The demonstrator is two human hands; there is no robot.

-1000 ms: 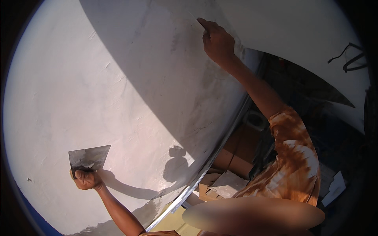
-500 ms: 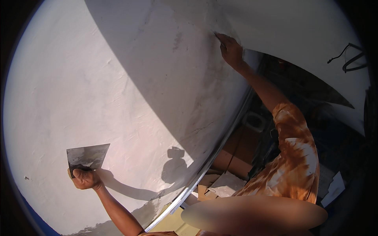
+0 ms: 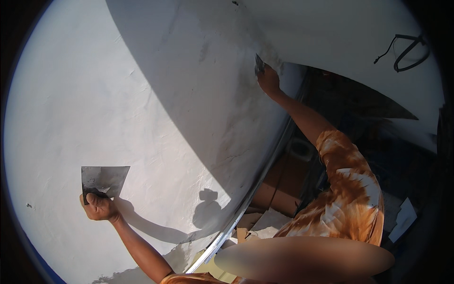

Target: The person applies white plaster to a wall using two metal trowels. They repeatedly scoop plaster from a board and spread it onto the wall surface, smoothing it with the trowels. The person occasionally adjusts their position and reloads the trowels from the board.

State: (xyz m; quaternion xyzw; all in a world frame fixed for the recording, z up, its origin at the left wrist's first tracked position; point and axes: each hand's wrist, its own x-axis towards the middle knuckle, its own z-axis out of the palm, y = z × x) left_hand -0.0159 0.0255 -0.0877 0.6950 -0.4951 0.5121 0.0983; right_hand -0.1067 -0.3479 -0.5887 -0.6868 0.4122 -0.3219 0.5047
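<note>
The right hand (image 3: 268, 80) is gripping a small putty knife (image 3: 259, 64) high against the white wall (image 3: 142, 118), while the left hand (image 3: 98, 206) is clamping a wide blade (image 3: 104, 179) upright, well apart, lower left.

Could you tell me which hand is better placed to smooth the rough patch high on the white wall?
The right hand: its small scraper already touches the white wall at that patch. The left hand holds the wide blade low, far off.
</note>
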